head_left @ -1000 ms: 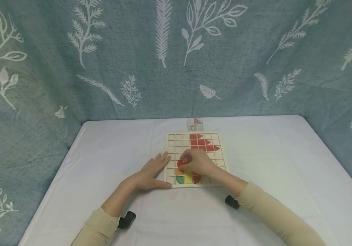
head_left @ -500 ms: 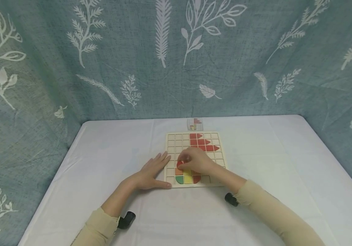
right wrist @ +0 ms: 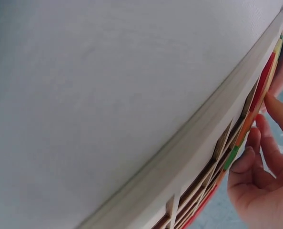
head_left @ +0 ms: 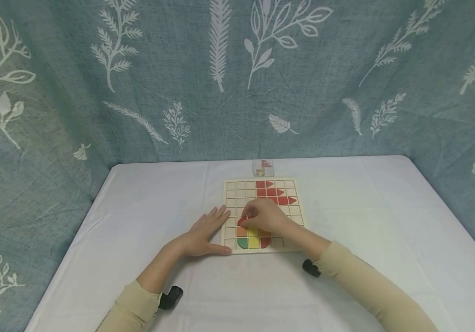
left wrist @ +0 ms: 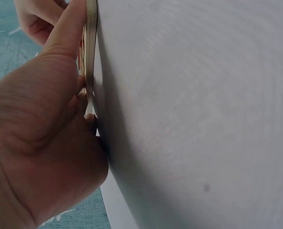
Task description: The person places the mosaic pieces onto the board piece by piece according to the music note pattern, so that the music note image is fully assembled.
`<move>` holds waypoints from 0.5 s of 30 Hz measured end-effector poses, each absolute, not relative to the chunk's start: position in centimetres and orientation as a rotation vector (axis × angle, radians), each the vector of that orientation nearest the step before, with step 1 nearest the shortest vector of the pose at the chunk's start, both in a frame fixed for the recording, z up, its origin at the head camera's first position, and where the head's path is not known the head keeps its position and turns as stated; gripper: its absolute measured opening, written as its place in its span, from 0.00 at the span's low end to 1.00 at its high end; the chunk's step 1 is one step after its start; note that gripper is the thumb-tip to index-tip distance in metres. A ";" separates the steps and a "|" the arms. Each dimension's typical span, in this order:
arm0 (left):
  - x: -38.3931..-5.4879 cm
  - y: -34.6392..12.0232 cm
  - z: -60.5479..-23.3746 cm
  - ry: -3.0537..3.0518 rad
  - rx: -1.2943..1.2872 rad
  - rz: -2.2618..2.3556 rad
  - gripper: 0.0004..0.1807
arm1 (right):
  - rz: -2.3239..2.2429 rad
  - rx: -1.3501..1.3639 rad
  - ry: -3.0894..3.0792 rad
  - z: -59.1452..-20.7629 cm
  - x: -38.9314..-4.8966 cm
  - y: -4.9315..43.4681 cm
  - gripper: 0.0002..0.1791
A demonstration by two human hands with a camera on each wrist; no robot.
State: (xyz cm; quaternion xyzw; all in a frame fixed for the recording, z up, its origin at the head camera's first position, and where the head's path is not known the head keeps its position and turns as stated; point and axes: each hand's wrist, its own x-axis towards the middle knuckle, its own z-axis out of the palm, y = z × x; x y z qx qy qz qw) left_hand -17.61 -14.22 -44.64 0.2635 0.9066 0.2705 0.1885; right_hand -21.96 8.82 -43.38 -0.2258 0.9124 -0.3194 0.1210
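A wooden grid board (head_left: 231, 198) lies on the table. My left hand (head_left: 204, 235) rests at its left side, fingers spread, with the thumb along the near-left corner. In the left wrist view that thumb lies against the board's edge. Over the lower middle of the grid, my right hand (head_left: 268, 216) pinches a red piece with a rounded corner (head_left: 240, 222), partly hidden by the fingers. Directly below it sits an orange piece (head_left: 241, 232). The bottom row has a green rounded piece (head_left: 242, 243), a yellow square (head_left: 253, 243) and a red-orange rounded piece (head_left: 265, 242).
Three red rows ending in points (head_left: 285, 200) fill cells in the board's upper right. Behind the board stands a small clear-looking pattern card (head_left: 263, 168). A white cloth (head_left: 366, 207) covers the table, and a leaf-print curtain (head_left: 237, 115) hangs behind it.
The red piece has shifted slightly left and down, and sits just above the orange piece. My right hand moved a little with it. My left hand has stayed in place.
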 end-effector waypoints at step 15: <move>-17.8 -14.1 -44.7 2.554 0.723 0.763 0.56 | -1.115 -0.586 2.669 -43.0 -21.3 11.1 0.09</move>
